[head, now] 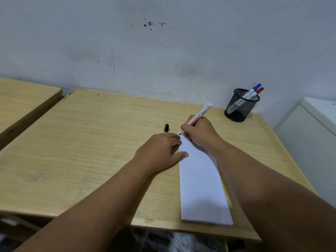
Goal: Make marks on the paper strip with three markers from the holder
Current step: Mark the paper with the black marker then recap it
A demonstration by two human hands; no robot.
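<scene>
A long white paper strip [201, 182] lies on the wooden table [91, 151], running from the middle toward the front edge. My right hand [201, 135] grips an uncapped white marker [201, 112], its black tip touching the strip's far end. My left hand [161, 151] rests flat on the strip's left edge, thumb on the paper. The marker's black cap [166, 128] stands on the table just beyond my left hand. A black mesh holder [241, 106] at the back right holds a blue-capped marker [254, 88] and a red-capped marker [258, 91].
A second wooden table [23, 100] stands to the left across a narrow gap. A white cabinet [312, 135] sits right of the table. The grey wall [163, 51] rises directly behind the table.
</scene>
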